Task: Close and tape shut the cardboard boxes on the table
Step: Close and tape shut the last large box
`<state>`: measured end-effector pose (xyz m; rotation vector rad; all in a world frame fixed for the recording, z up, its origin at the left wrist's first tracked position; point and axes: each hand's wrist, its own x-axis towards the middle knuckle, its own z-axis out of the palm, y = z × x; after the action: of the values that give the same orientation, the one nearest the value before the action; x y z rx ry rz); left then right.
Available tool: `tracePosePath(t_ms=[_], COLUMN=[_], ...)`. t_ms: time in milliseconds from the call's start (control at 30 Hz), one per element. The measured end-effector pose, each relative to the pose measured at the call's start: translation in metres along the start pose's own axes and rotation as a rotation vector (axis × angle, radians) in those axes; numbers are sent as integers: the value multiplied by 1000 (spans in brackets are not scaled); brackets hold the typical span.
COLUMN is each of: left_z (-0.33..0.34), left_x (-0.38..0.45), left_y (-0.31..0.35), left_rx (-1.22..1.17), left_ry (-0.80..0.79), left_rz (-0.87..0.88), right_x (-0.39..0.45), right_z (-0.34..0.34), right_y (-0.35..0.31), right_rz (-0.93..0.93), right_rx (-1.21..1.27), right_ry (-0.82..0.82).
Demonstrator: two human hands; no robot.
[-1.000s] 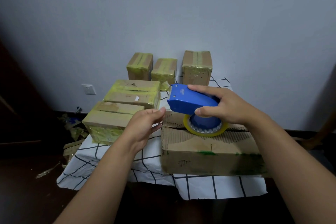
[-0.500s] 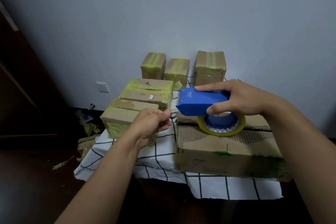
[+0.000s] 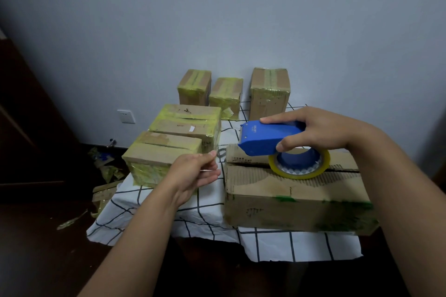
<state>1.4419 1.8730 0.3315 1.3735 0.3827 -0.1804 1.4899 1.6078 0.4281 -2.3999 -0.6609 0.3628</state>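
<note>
A large brown cardboard box (image 3: 289,190) lies at the table's front right, flaps folded down, with a dark seam along its top. My right hand (image 3: 321,132) grips a blue tape dispenser (image 3: 268,140) just above the box's left end. Its yellow tape roll (image 3: 299,169) touches the box top near the seam. My left hand (image 3: 195,171) is left of the box, thumb and forefinger pinched together on what looks like the thin clear tape end (image 3: 212,155). The strip itself is barely visible.
Two boxes wrapped in yellow tape (image 3: 183,123) (image 3: 161,154) sit on the left of the white grid cloth (image 3: 193,212). Three more taped boxes (image 3: 194,87) (image 3: 225,96) (image 3: 269,91) stand against the wall. Tape and cardboard scraps (image 3: 103,164) litter the floor left of the table.
My left hand went from open fingers reaching toward the dispenser to a pinch, then drew slightly left and down. The right hand with the dispenser stays over the box.
</note>
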Motion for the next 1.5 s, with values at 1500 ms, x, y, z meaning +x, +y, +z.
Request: tracePosePath(t_ms=[1500], left_z=[41], left_x=[-42], left_y=[-82], left_rx=[771], left_ry=[-14], left_rz=[507], right_x=[13], right_z=[10], right_y=[-7], right_rz=[16], right_rx=[-143], right_ry=[-20])
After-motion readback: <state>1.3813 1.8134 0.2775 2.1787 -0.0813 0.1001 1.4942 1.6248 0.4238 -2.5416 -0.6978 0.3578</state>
